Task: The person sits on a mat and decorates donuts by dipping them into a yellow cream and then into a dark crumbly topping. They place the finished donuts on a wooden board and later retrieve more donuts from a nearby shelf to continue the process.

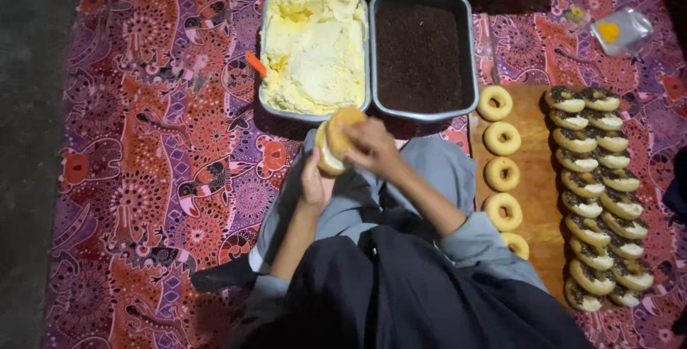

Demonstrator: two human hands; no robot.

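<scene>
Both hands meet just in front of the person's knees: the left hand (pixel 313 186) cups the underside of a round, golden-brown split doughnut with pale cream filling (pixel 335 141), fingers curled up around its lower edge, while the right hand (pixel 372 147) lies closed over its right side, fingers wrapped on the crust. The fingertips of both hands are hidden behind the doughnut, so how hard they press cannot be told. The person's lap, in dark cloth and grey sleeves, blocks the ground beneath the hands and covers part of the lowest plain ring. Just beyond the hands stand two rectangular metal trays side by side and touching: the left tray of pale yellow cream (pixel 268 48), with an orange handle (pixel 255 63) poking out at its left rim, its working end buried, and the right tray of dark brown crumbs (pixel 472 55). To the right lies a brown wooden board (pixel 537 177) carrying a column of plain glazed ring doughnuts (pixel 502 173) and two rows of filled doughnuts with dark-speckled edges (pixel 597 199); the bottom of the rows is cut off by the frame. A clear plastic container with a yellow spot (pixel 621 30) sits blurred at top right. Everything rests on a red and purple patterned floor cloth (pixel 157 141); bare dark floor (pixel 28 141) runs along the left.
</scene>
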